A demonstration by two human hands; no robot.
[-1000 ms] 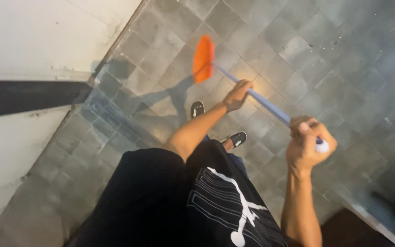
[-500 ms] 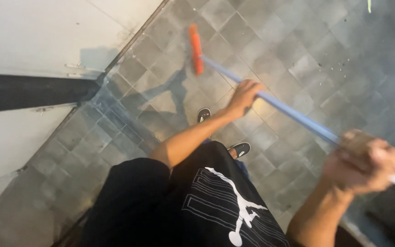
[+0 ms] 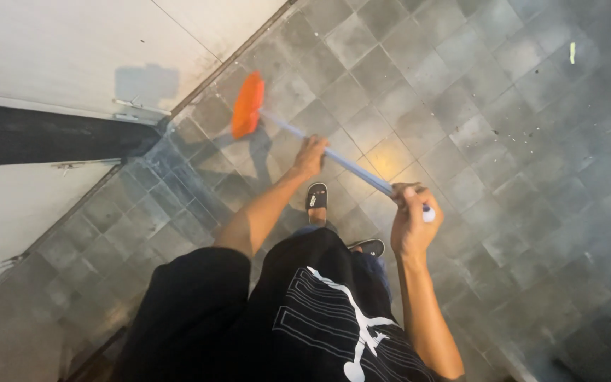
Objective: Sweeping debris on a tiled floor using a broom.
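The broom (image 3: 305,138) is lying at a slant across the middle of the view, its orange head (image 3: 247,106) resting on or just above the grey tiled floor (image 3: 475,120), near the foot of the white wall (image 3: 72,49) and just beside a metal bracket (image 3: 139,107) at the wall's base. The pale blue shaft is running from the head back toward the person, placing the bristles well ahead of the feet.

The left hand (image 3: 310,155) is gripping the shaft about midway, fingers curled fully around it; in my judgement this hand is serving as the lower guide and pivot. The right hand (image 3: 411,219) is closed around the white-capped top end of the shaft, held near the body, fingers wrapped tight; this spacing is giving leverage over the head.

Both arms are reaching out over a black shirt (image 3: 305,318) with a white print. Two dark sandals (image 3: 317,195) are showing below the shaft, standing apart on the tiles. Small pale specks (image 3: 525,131) are lying scattered on the floor well to the right of the head. A dark horizontal band (image 3: 44,134) is crossing the wall at left.
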